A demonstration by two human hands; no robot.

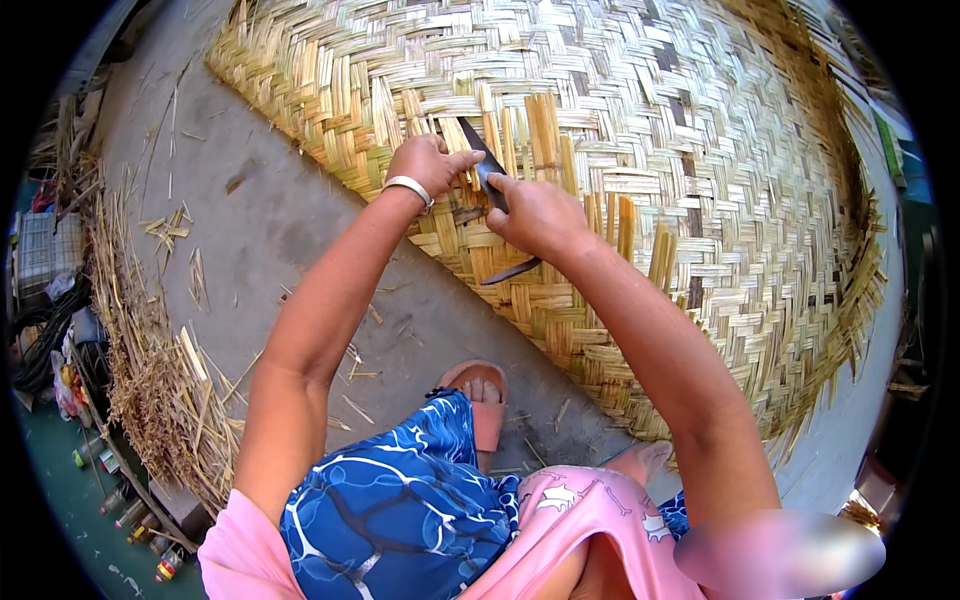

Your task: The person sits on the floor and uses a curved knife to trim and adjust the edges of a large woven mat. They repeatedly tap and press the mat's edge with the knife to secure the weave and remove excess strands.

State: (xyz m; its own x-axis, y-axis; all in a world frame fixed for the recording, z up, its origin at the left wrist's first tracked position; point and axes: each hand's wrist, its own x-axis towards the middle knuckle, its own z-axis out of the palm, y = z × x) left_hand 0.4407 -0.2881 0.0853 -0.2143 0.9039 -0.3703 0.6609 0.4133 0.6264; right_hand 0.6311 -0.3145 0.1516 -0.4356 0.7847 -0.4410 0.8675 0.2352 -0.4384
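A large mat, woven from flat, pale yellow-green bamboo strips, spreads before me on the ground. My right hand is closed round a dark knife whose narrow blade points away from me, over the weave. Its thin curved tail sticks out below my palm. Just left of the blade, my left hand, with a pale bangle on the wrist, has its fingers closed on a bamboo strip near the mat's edge. Several loose strip ends stand up from the weave around both hands.
Grey concrete ground lies left of the mat, scattered with straw bits. A long heap of dry stalks runs down the left side, with bottles and other clutter beyond. My sandalled foot is close to the mat's near edge.
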